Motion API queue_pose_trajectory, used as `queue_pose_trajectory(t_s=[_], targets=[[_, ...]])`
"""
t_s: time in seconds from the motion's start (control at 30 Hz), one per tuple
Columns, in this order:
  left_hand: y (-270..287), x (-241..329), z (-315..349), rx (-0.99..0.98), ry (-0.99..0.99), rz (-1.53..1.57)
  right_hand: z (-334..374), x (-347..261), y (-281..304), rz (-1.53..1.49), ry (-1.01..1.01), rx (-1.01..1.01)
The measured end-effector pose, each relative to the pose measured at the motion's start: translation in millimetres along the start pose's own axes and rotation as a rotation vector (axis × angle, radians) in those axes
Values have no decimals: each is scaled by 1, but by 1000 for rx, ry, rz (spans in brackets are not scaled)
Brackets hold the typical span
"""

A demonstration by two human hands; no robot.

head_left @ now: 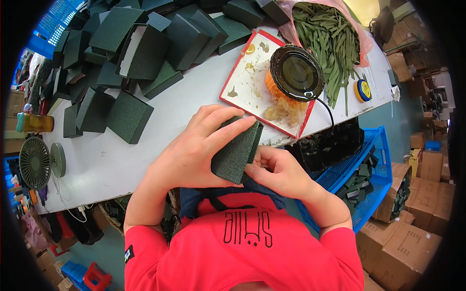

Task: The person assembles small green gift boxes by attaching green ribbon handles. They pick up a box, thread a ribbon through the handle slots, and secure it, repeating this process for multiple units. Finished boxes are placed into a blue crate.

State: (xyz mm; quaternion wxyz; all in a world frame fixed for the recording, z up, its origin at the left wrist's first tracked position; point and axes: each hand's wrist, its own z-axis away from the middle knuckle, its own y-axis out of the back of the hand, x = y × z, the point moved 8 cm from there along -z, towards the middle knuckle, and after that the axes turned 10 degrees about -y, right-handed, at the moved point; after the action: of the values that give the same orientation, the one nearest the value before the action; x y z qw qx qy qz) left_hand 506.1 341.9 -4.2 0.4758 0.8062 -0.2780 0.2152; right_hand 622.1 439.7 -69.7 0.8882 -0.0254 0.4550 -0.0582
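Observation:
A small dark green box (pixel 235 154) with a leather-like grain is held in front of my chest, tilted. My left hand (pixel 196 145) wraps round it, fingers over the far side and thumb along the near edge. At the box's right edge, my right hand (pixel 276 169) has its thumb and fingers pinched together; whatever is between them is hidden. Beyond my hands lies a white tray (pixel 238 80) with a red rim, smeared with yellowish glue. On it stands a round black-topped pot (pixel 297 72) with an orange base and a cord.
Many dark green boxes (pixel 130 116) are heaped at the table's far left. A pink bag (pixel 286 14) spills green ribbon strips (pixel 330 53) beside a blue-and-yellow round tin (pixel 362 90). A fan (pixel 35 162) stands left. A blue crate (pixel 383 165) and cartons (pixel 405 247) sit at the right.

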Motion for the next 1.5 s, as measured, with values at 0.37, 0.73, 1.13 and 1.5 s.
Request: queue_pose_trajectory(t_s=[0.37,0.73,1.13,1.5], targets=[[-3,3,1,-36,37,-177,-10,10,4,-80,-129,-172],[-6,7,-6,17,-10,-166,2,1,15,180,131,249],[-4,2,-3,170,98,-213,63,-22,47,222,654,476],[-13,15,-2,91,85,-133,31,55,58,-1114,287,284]])
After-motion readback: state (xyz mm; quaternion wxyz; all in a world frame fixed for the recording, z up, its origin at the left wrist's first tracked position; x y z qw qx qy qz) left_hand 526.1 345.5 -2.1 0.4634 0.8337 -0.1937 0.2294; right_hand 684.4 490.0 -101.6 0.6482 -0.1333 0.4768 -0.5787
